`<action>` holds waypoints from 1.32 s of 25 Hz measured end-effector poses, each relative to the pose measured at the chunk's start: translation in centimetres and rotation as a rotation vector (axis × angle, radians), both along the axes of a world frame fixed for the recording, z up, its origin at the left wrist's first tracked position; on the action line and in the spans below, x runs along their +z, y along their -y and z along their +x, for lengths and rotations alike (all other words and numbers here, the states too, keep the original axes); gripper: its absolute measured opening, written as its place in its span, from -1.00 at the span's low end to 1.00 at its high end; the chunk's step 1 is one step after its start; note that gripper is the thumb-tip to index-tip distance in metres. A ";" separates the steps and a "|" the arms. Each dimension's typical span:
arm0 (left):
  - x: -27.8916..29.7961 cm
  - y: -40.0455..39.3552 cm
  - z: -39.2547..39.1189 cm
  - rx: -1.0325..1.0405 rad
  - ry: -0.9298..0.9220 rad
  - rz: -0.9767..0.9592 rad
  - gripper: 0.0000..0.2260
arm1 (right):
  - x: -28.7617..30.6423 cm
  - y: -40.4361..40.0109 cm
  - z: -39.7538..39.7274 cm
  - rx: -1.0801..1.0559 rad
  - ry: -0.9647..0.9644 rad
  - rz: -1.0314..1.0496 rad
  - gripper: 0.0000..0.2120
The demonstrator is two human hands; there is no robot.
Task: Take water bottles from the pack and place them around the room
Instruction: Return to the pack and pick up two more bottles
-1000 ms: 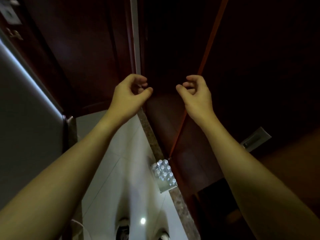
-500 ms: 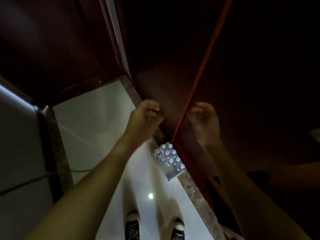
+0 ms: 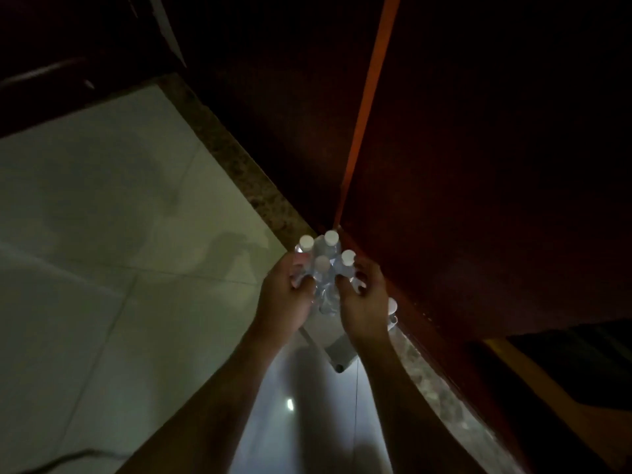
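A shrink-wrapped pack of water bottles (image 3: 323,265) with white caps stands on the pale tiled floor against a dark wooden door. Several caps show beyond my fingers. My left hand (image 3: 285,299) grips the clear wrap on the pack's left side. My right hand (image 3: 364,302) grips the wrap on its right side. Both hands cover the near half of the pack; one more cap (image 3: 392,305) shows just right of my right hand.
Dark wooden door panels (image 3: 478,165) with an orange-lit edge (image 3: 366,104) rise behind the pack. A speckled stone threshold strip (image 3: 239,165) runs diagonally along the floor tiles (image 3: 102,234). A dark cable (image 3: 68,458) lies at the lower left.
Both hands have come down from chest height to the pack and closed on its plastic wrap. The view has tilted lower and closer to the floor.
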State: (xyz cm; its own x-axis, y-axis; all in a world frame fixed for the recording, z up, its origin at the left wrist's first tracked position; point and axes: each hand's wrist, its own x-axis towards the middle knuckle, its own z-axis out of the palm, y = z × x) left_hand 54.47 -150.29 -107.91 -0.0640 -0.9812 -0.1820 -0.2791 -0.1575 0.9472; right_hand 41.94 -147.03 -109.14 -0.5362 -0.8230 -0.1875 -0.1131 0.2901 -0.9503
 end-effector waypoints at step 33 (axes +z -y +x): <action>49.4 4.3 1.1 0.033 -0.096 -0.430 -0.41 | 51.7 3.9 -1.4 0.189 -0.148 -0.261 -0.46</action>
